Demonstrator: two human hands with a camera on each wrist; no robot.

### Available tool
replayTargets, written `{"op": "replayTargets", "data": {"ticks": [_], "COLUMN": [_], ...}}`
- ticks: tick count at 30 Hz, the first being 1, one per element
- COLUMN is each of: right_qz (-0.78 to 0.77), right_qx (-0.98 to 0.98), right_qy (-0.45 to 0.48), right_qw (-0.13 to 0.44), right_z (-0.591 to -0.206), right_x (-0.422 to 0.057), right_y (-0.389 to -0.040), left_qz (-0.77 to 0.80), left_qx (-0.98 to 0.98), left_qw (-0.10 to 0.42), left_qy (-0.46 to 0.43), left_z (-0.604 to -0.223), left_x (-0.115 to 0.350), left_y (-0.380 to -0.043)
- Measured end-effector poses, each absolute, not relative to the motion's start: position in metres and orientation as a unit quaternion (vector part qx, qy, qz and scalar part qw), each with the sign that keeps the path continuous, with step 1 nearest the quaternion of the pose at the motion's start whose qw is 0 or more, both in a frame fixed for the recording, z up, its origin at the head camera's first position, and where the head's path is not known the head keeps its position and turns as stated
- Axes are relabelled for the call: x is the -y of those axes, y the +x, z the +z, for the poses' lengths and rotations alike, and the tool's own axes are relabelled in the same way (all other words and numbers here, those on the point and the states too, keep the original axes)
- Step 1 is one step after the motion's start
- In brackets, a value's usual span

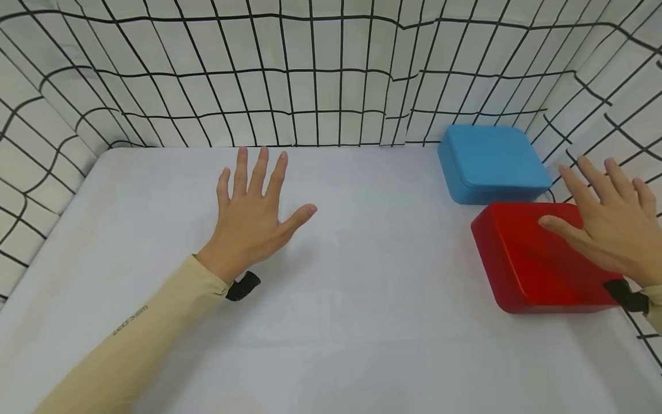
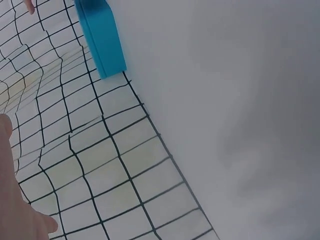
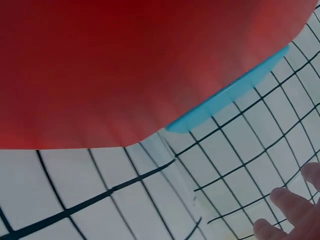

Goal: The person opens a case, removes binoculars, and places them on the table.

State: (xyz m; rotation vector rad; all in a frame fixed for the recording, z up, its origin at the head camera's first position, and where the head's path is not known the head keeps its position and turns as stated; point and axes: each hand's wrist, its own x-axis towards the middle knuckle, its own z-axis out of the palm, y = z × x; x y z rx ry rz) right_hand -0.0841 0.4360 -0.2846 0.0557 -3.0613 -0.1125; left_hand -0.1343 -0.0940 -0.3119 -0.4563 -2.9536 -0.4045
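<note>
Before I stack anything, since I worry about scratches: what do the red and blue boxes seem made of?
Red box: perhaps plastic or painted metal, fairly glossy; its top shows soft reflections. Blue box: likely smooth plastic, satin finish; its even-coloured top has a pale sheen.

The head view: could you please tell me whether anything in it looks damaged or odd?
The black grid lines look odd: near the right rear corner they bend and break. The blue box and red box show no damage, though the right hand partly hides the red one.
</note>
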Motion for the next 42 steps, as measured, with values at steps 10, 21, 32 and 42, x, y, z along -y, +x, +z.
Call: {"op": "replayTargets", "data": {"ticks": [10, 21, 32, 42], "right_qz": [-0.034, -0.03, -0.04, -0.059], "right_qx": [0.999, 0.999, 0.999, 0.998], "right_qy": [-0.012, -0.021, -0.014, -0.03], "right_qw": [0.01, -0.009, -0.023, -0.018], "right_z": [-0.3, -0.314, -0.335, -0.34], "right_x": [-0.464, -0.483, -0.493, -0.497], "right_y": [-0.077, -0.071, -0.06, -0.056], "left_qz": [-0.15, -0.164, -0.16, -0.159], "left_qx": [0.97, 0.964, 0.959, 0.954], "left_qw": [0.054, 0.038, 0.014, -0.002], "left_qy": [-0.182, -0.205, -0.232, -0.253], "left_z": [-0.321, -0.331, -0.341, -0.349], "left_x": [0.049, 0.005, -0.03, -0.054], "left_y": [-0.137, -0.135, -0.132, -0.127]}}
